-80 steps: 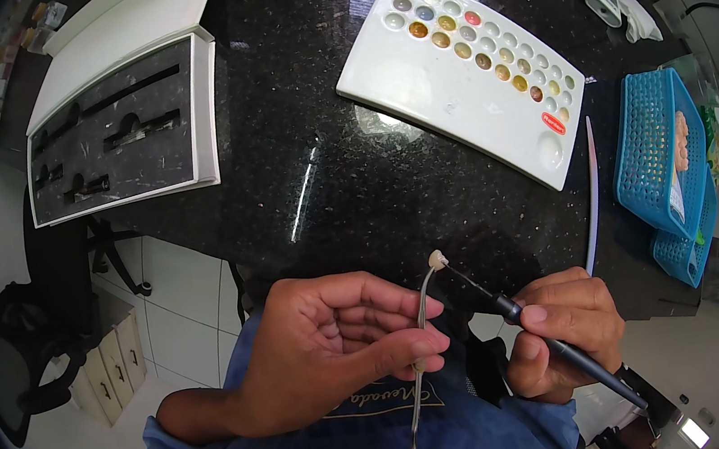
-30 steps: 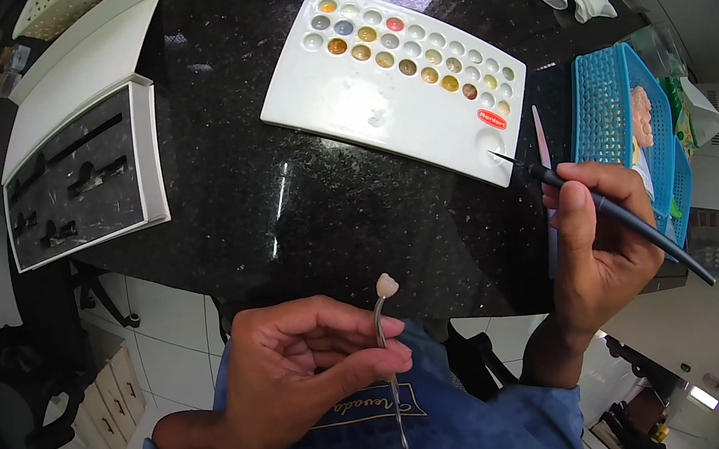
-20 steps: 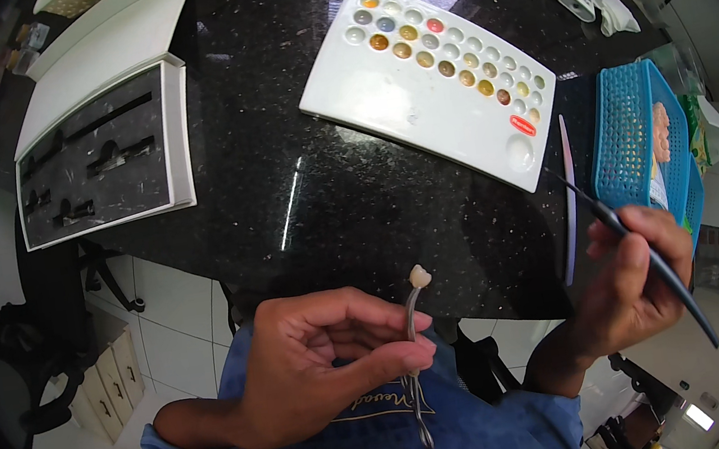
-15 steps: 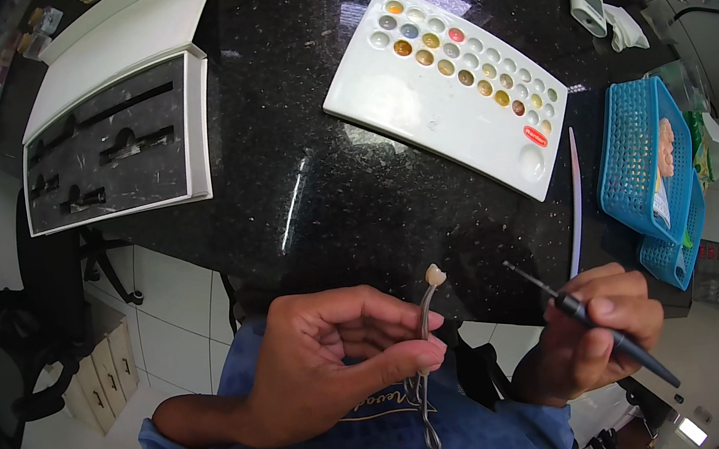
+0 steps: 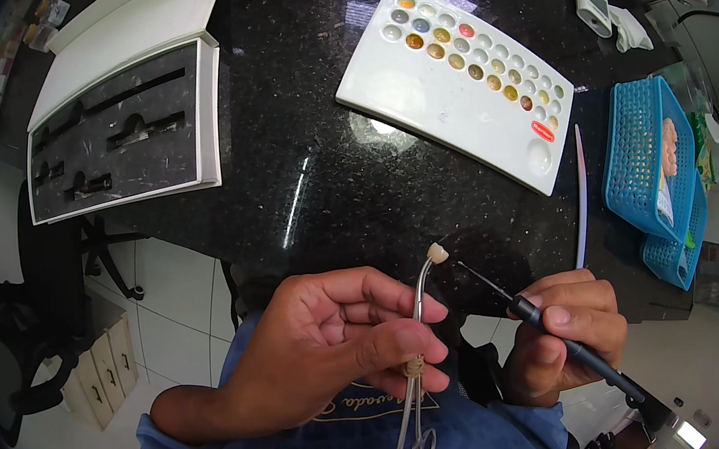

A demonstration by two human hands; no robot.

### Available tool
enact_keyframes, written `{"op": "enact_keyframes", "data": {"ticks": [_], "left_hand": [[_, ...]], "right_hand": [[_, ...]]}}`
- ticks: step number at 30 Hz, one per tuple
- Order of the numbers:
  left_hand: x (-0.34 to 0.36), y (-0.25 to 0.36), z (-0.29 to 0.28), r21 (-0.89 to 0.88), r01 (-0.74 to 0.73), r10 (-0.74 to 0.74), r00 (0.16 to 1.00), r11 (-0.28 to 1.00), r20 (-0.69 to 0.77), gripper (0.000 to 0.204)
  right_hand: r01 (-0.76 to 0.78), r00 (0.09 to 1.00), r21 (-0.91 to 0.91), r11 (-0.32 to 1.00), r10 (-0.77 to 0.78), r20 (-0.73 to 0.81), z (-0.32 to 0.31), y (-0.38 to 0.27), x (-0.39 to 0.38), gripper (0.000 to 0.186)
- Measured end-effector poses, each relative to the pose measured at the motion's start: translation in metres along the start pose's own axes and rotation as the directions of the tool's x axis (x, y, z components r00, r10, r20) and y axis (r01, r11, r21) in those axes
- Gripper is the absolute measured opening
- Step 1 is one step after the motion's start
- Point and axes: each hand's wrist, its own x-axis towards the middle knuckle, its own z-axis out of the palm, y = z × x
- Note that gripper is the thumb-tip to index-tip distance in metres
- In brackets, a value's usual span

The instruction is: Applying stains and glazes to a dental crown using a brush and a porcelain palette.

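My left hand pinches curved metal forceps, whose ring handles hang down in front of my blue shirt. A small ivory dental crown is held in the forceps' tip. Closed round a slim black-handled brush is my right hand. The brush's thin tip points up and left, close to the crown but apart from it. Beyond both hands lies a white palette with several round wells of yellow, brown, grey and red colours.
An open white case with a dark foam insert stands at the left of the black speckled table. Blue plastic baskets stand at the right, beside a long pale curved stick. A chair is at the lower left.
My right hand has moved left, bringing the brush tip nearer the crown. In my left hand the forceps have turned, with the crown slightly higher and the ring handles lower left.
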Motion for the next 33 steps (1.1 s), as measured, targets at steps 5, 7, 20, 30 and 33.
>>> {"op": "enact_keyframes", "data": {"ticks": [5, 7, 20, 30, 33], "left_hand": [[0.0007, 0.0004, 0.0011, 0.029, -0.008, 0.009, 1.0, 1.0, -0.007, 0.021], [0.0004, 0.0008, 0.0015, 0.03, -0.004, 0.005, 1.0, 1.0, -0.01, 0.021], [-0.0003, -0.0001, -0.0002, 0.002, -0.012, 0.012, 1.0, 1.0, 0.009, 0.027], [0.0007, 0.0, -0.0014, 0.007, -0.009, 0.009, 1.0, 1.0, 0.019, 0.027], [-0.0002, 0.0012, -0.0002, 0.01, -0.008, 0.007, 1.0, 1.0, 0.016, 0.026]], "right_hand": [[0.008, 0.998, -0.025, 1.0, -0.006, 0.058, -0.0005, 0.0003, 0.0035, 0.022], [0.003, 0.998, -0.037, 0.999, -0.001, 0.065, 0.0001, 0.0002, 0.004, 0.022], [-0.03, 0.998, -0.035, 0.999, 0.032, 0.05, 0.0033, -0.0006, 0.0058, 0.021], [-0.043, 0.996, -0.023, 0.999, 0.044, 0.078, 0.0033, -0.0011, 0.0064, 0.021], [-0.03, 0.997, -0.026, 0.999, 0.032, 0.074, 0.0014, -0.0014, 0.0061, 0.021]]}}
